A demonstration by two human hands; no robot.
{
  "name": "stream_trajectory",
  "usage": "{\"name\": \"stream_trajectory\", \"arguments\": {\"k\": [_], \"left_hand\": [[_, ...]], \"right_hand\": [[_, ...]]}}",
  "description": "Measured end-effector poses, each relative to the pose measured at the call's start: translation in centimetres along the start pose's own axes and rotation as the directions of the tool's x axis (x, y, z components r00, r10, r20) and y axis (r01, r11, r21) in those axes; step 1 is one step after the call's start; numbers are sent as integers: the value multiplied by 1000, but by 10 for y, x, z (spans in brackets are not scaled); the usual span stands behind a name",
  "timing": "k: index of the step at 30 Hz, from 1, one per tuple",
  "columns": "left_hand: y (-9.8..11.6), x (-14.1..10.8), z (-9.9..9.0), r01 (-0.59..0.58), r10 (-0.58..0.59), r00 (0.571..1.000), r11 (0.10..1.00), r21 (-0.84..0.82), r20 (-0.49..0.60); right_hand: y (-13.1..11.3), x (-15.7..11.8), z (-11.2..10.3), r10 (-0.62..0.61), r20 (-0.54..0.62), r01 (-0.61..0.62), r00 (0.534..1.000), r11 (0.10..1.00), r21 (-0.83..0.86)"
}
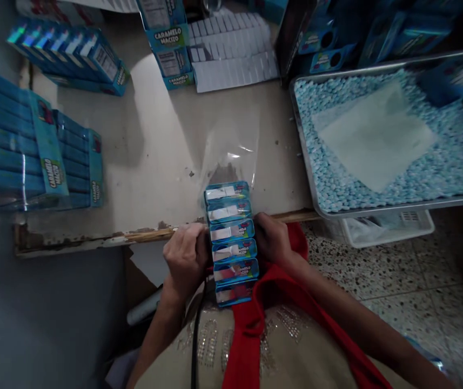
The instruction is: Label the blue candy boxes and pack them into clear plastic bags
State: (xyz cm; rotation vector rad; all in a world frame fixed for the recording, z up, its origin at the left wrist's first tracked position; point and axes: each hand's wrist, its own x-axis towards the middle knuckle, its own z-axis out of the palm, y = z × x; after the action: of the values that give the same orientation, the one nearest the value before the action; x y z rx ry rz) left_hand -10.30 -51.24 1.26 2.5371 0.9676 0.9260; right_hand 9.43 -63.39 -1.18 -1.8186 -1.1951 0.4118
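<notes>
A row of several small blue candy boxes (231, 251) runs from the table edge back towards my body, with white strips on the upward faces. My left hand (186, 251) is closed along the left side of the row, its fingertips hidden. On the opposite side my right hand (274, 237) is closed against the boxes, the fingers partly out of sight. A clear plastic bag (233, 140) spreads over the table beyond the far end of the row. How much of the row lies inside the bag, I cannot tell.
At the right a metal tray (304, 148) holds pale blue candies and a white sheet (377, 135). Wrapped blue packs (12, 146) stand at the left. Display boxes (170, 48) and stacked white cartons (233, 51) line the back. The worn table edge (146, 236) is close.
</notes>
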Motion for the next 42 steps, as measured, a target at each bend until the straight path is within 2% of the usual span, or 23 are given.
{"name": "stream_trajectory", "arguments": {"k": [3,6,9,13,16,18,21,24,26,27,30,33,35,39,40,42], "left_hand": [[1,0,-7,-22,20,999,999,44,46],[2,-2,-9,-25,26,998,1000,-16,66],[7,-8,-13,-15,25,993,996,-83,118],[17,-21,-25,-56,71,979,995,-84,193],[23,-25,-28,-95,101,981,994,-44,166],[24,-21,-23,-75,76,990,997,-10,119],[24,-9,-8,-30,32,997,999,-27,69],[23,1,4,27,-27,1000,995,-101,6],[19,5,7,7,-16,998,991,-132,-66],[17,7,7,-41,27,994,990,-137,-102],[8,12,2,-235,221,965,967,-95,-140],[2,19,-3,-300,293,950,952,-61,-108],[4,23,-5,-269,258,960,957,-107,-108],[15,20,-10,-39,16,996,958,-285,-84],[18,16,-12,-13,-6,998,951,-308,-60],[19,6,-14,-59,54,998,953,-296,-22]], "right_hand": [[-4,-10,-4,-36,-4,36,999,999,-13],[-8,-13,-9,-89,-20,89,996,996,0],[-12,-17,-19,-197,-10,196,980,980,-24],[-16,-31,-41,-291,113,296,950,954,-35],[-15,-35,-53,-324,174,336,930,941,-44],[-14,-31,-51,-305,105,314,946,946,-84],[-9,-20,-35,-243,-87,231,966,964,-132],[-2,-8,-20,-151,-252,126,956,986,-113],[2,-2,-19,-153,-286,104,946,978,-180],[3,1,-22,-181,-268,117,946,964,-239],[-2,13,-34,-254,-107,200,961,909,-365],[-17,23,-43,-353,-30,318,935,875,-365],[-28,25,-45,-424,-10,395,905,850,-348],[-39,15,-47,-458,36,443,888,832,-334],[-38,10,-49,-467,53,456,883,823,-338],[-32,1,-53,-502,78,497,861,800,-337]]}}
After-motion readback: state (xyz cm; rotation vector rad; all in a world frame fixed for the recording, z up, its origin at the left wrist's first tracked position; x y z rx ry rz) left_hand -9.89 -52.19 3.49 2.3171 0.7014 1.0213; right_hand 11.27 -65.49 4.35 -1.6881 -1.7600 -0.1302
